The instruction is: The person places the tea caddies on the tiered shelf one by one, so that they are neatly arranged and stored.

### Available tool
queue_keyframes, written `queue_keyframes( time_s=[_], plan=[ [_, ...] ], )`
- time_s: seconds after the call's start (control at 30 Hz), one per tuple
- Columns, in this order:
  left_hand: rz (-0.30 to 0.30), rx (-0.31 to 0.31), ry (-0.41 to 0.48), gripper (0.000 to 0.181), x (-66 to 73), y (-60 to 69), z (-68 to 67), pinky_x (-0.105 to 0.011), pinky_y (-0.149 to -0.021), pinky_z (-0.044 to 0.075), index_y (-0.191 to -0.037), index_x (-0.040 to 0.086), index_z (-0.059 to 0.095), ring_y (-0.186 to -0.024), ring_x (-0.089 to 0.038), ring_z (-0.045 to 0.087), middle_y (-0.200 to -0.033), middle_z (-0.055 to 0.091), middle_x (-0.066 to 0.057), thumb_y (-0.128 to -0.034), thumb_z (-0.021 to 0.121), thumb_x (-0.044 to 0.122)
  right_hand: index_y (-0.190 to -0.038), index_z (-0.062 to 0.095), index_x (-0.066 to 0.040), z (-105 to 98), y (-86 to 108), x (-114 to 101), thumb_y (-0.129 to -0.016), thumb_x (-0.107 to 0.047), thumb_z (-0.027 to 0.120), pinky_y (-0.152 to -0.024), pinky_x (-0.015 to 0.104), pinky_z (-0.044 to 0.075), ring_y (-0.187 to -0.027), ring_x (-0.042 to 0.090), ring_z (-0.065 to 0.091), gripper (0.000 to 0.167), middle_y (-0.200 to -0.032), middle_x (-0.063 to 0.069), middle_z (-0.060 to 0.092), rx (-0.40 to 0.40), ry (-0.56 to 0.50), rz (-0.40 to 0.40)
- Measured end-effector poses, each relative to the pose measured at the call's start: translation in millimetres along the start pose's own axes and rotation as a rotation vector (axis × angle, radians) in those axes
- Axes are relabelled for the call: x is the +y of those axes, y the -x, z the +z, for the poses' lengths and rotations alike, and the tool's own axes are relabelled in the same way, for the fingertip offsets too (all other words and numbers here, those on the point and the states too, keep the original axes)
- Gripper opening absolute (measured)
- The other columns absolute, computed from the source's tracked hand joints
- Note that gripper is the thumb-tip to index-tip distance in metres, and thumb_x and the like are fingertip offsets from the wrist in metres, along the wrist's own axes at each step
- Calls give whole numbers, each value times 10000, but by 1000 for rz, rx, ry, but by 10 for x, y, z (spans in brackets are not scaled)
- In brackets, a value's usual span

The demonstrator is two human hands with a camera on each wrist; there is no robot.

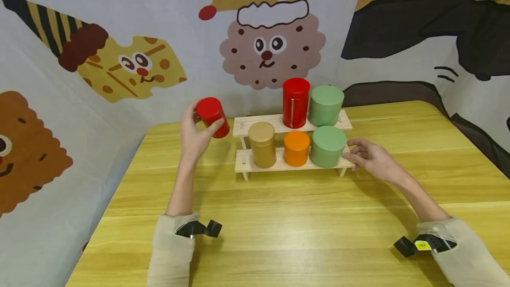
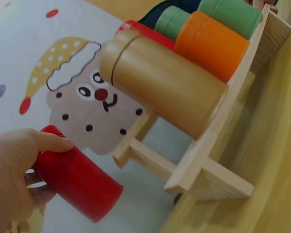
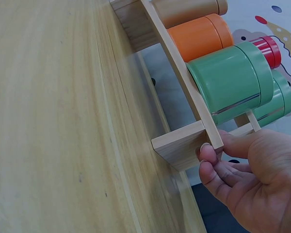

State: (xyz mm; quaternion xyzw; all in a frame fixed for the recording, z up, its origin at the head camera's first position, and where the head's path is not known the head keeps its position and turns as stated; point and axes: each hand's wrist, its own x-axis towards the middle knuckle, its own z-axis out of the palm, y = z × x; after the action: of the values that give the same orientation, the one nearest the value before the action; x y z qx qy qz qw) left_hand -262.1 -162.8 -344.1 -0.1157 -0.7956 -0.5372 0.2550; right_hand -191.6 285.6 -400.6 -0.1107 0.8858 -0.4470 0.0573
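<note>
My left hand (image 1: 195, 136) grips a small red canister (image 1: 211, 116) around its side, held tilted to the left of a two-tier wooden rack (image 1: 255, 121). In the left wrist view, thumb and fingers wrap the lid end of that red canister (image 2: 82, 179). My right hand (image 1: 374, 158) pinches the right end of the rack's lower board, with the thumb against the board end (image 3: 217, 141) and fingertips beneath. On the lower tier stand a gold canister (image 1: 262, 145), a short orange one (image 1: 296, 149) and a green one (image 1: 328, 146). A tall red canister (image 1: 295, 103) and another green canister (image 1: 326, 105) stand on the upper tier.
The rack stands near the back of a wooden table (image 1: 255, 225). Behind it hangs a white cloth (image 1: 191, 21) with cartoon figures. Each sleeve carries a small black wrist camera, one on the left (image 1: 213, 228) and one on the right (image 1: 405, 246).
</note>
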Motion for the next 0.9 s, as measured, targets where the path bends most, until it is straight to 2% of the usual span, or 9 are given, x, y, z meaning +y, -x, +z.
queue_keyframes(
  time_s=[0.33, 0.5, 0.7, 0.9],
  plan=[
    [97, 60, 1, 669, 255, 5, 24, -386, -991, 452, -1416, 20, 528, -1138, -223, 543, -1314, 575, -116, -824, 831, 91, -1436, 352, 140, -1, -1, -1, -1041, -261, 589, -710, 354, 589, -834, 264, 688, 611, -1118, 243, 620, -2, -3, 1],
    [137, 78, 42, 665, 399, 5, 71, -367, -977, 459, -1409, 13, 536, -1119, -212, 553, -1289, 587, -116, -820, 835, 94, -1436, 355, 139, -3, -5, 2, -1039, -267, 592, -701, 352, 586, -827, 261, 686, 615, -1119, 240, 621, 0, -2, 0],
    [152, 58, 83, 675, 537, 13, 185, -360, -969, 462, -1415, 7, 533, -1107, -220, 561, -1282, 592, -122, -822, 841, 100, -1436, 355, 140, -9, -8, 14, -1040, -263, 591, -701, 351, 586, -826, 259, 685, 612, -1109, 234, 622, 0, 2, -4],
    [142, 24, 83, 675, 568, 21, 336, -392, -964, 468, -1424, 20, 527, -1110, -235, 554, -1292, 584, -130, -833, 836, 121, -1433, 356, 142, -16, -11, 23, -1040, -255, 591, -697, 352, 587, -820, 262, 684, 606, -1100, 234, 622, 2, -1, -7]
  ],
)
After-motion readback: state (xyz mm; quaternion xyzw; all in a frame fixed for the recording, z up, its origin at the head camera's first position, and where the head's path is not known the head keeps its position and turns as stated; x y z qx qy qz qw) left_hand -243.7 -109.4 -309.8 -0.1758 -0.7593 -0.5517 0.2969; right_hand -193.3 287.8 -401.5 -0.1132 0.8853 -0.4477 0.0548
